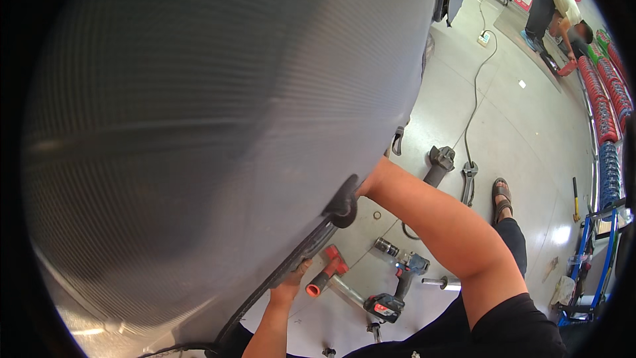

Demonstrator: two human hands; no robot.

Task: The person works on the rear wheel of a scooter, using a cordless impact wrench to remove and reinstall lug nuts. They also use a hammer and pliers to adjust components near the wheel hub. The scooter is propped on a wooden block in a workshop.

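A large grey car body panel [208,124] with a finely ribbed look fills the left side, close to the camera. Dark edge trim [278,271] runs along its lower right rim, ending near a black curled flap [343,204]. My left hand [292,281] is at this trim, partly hidden by it, so its grip cannot be made out. My right forearm reaches past the rim, and my right hand is out of view behind the panel. On the floor below lie a red-headed tool [332,271], a cordless impact wrench [401,271] with a socket, and a small ring [377,215].
An angle grinder [438,165] and an adjustable wrench [468,181] lie near my sandalled foot [502,199]. A cable [474,94] leads to a power strip [484,38]. Coil springs [598,99] and a blue metal frame [581,263] line the right. Another person [559,5] bends over at the back.
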